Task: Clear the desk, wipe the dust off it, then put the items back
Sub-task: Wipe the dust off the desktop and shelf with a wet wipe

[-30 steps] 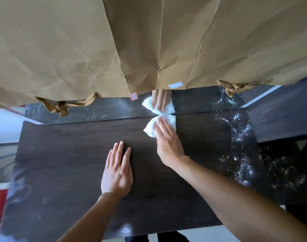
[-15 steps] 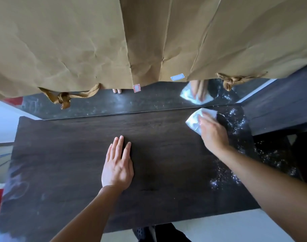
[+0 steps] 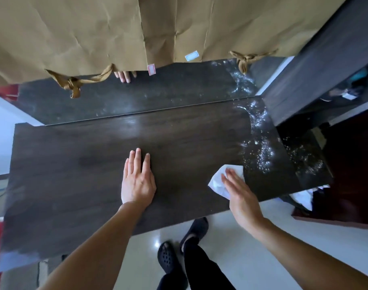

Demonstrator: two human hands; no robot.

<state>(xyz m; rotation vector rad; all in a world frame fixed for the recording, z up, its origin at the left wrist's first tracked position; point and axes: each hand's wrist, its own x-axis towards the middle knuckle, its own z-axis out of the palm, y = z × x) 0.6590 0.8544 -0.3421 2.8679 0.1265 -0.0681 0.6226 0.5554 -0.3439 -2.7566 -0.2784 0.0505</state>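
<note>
The left hand (image 3: 138, 181) is being laid flat, fingers straight, on the middle of the dark table (image 3: 74, 174). A white cloth (image 3: 219, 182) is being pressed onto the table's near right part by the right hand (image 3: 241, 197), whose blurred fingers seem extended rather than curled. Specks of white dust (image 3: 260, 151) are lying just right of the cloth, spreading to the far right corner.

The left hand (image 3: 138, 181) is laid flat on the desk (image 3: 74, 164), palm down, with the fingers straight, held close together and pointed away from the body. Its forearm is stretched in from the lower left. The right hand (image 3: 243, 197) is set well to the right, palm down, its extended fingers slightly blurred and pressed upon a white tissue (image 3: 217, 184). Its forearm is extended from the lower right corner. Both forearms are bare.
</note>
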